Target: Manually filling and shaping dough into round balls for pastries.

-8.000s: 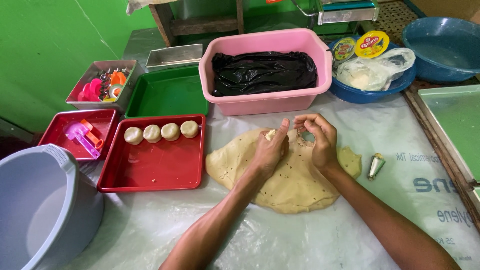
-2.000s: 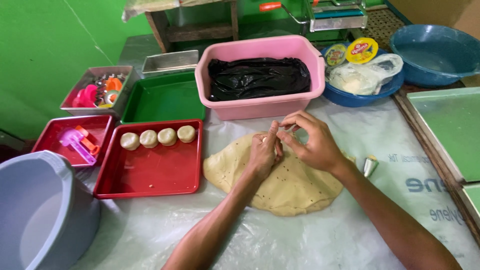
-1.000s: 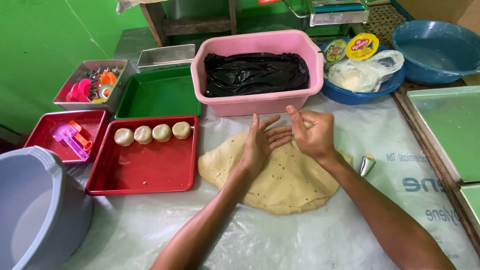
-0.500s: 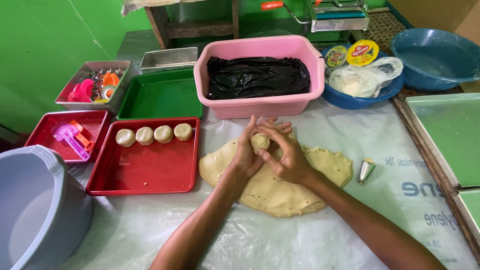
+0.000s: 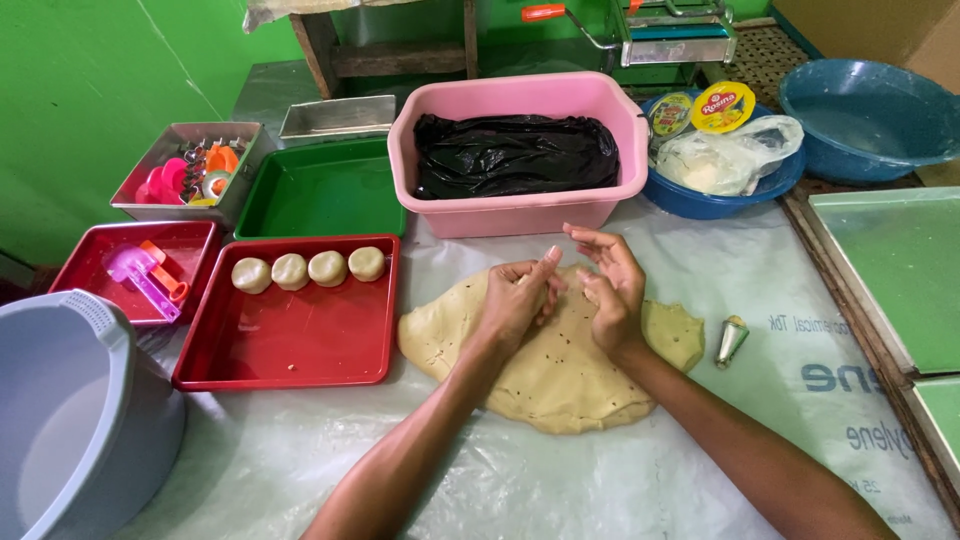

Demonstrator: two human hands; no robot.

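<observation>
Your left hand [image 5: 515,300] and right hand [image 5: 608,285] hover together over the upper middle of the dough slab [image 5: 560,375], which lies flat on the plastic-covered worktop [image 5: 300,460] with its long axis running left to right in front of you. Both hands sit directly above it, palms turned toward each other, the left a touch nearer the red tray [image 5: 290,345] — that tray lies to your left, just beside the slab, with four dough balls [image 5: 308,270] lined along its far edge. Your left fingers curl inward, your right fingers are loosely spread; whether a piece of dough sits between them you cannot tell from here.

Half a second ago a small pale ball showed pressed between your palms, hands tight together — now they stand slightly apart and the ball is hidden. The slab, tray and pink tub [image 5: 520,205] lie as before.
</observation>
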